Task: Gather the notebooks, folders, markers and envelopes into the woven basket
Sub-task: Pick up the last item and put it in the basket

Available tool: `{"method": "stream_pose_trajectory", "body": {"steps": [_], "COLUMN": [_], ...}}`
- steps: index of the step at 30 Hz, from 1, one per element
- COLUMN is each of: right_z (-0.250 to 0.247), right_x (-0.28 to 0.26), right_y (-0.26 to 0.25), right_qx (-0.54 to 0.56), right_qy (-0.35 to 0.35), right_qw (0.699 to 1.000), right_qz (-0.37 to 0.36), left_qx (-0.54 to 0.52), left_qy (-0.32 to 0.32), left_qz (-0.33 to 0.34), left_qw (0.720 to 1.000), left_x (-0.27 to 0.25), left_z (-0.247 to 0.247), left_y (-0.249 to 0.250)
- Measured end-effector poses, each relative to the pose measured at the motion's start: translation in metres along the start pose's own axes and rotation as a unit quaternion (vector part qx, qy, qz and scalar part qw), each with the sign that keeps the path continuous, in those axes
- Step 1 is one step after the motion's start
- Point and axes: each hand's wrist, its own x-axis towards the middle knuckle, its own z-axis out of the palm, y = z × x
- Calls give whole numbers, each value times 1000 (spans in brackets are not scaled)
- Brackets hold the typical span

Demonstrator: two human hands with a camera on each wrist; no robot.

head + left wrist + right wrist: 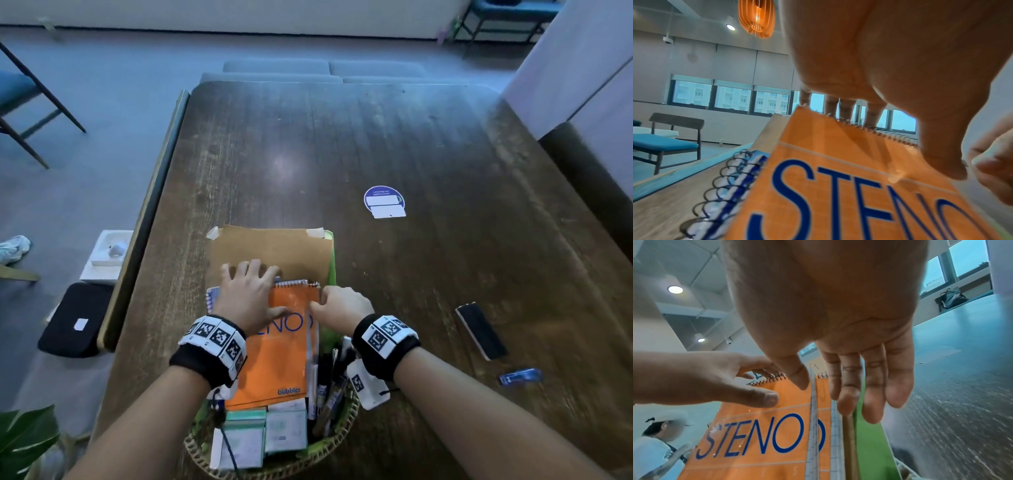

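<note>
The woven basket point(342, 442) stands at the table's near edge. An orange STENO notebook point(277, 363) leans in it, with a brown envelope point(274, 250), a green folder point(330, 267) and a blue spiral notebook point(212, 298) behind. Markers point(325, 387) stand at its right and small envelopes point(270, 428) lie in front. My left hand point(265, 289) lies spread over the notebook's top, fingers on the brown envelope and thumb on the orange cover point(838, 194). My right hand point(329, 305) rests with relaxed fingers at the notebook's upper right edge. A clear ruler point(813, 418) stands between its thumb and index finger.
On the dark wooden table point(411, 137), a black eraser point(481, 330) and a small blue object point(520, 376) lie to the right. A round sticker point(384, 202) sits further back. A black bag point(73, 320) lies on the floor at left, beside a bench.
</note>
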Motion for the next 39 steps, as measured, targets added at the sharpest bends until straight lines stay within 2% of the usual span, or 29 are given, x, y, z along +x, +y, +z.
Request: {"method": "stream_pose_trajectory", "body": {"steps": [4,7,13,16,20,26,30,33,36,39], "right_z": [-6,-14,-32,-38,-36,-25,-18,-9,-2,-11], "right_x": [-25,-43,-74,-89,-97,-73,-33,-8,4,6], "right_y": [26,58,141,187,255,335,370,383,387,391], "right_qx": [51,74,125,151,134,106,76,55,7,24], "right_qy": [12,31,79,103,125,92,49,3,6,-18], "right_qw": [999,996,982,971,962,963,969,973,981,987], "right_qz": [13,46,120,155,201,229,230,225,194,157], "left_qx": [-82,-157,-237,-232,-216,-197,-165,-151,-107,-102], "left_qy": [106,133,23,-20,-57,-166,-224,-236,-219,-233], "left_qz": [70,136,233,268,308,261,216,186,184,166], "left_qw": [989,969,943,935,925,930,936,942,952,953], "left_x": [-9,-10,11,23,41,74,97,107,115,122], "left_z": [0,-13,-27,-31,-27,4,34,58,77,78], "left_y": [27,63,154,205,275,362,392,402,406,414]}}
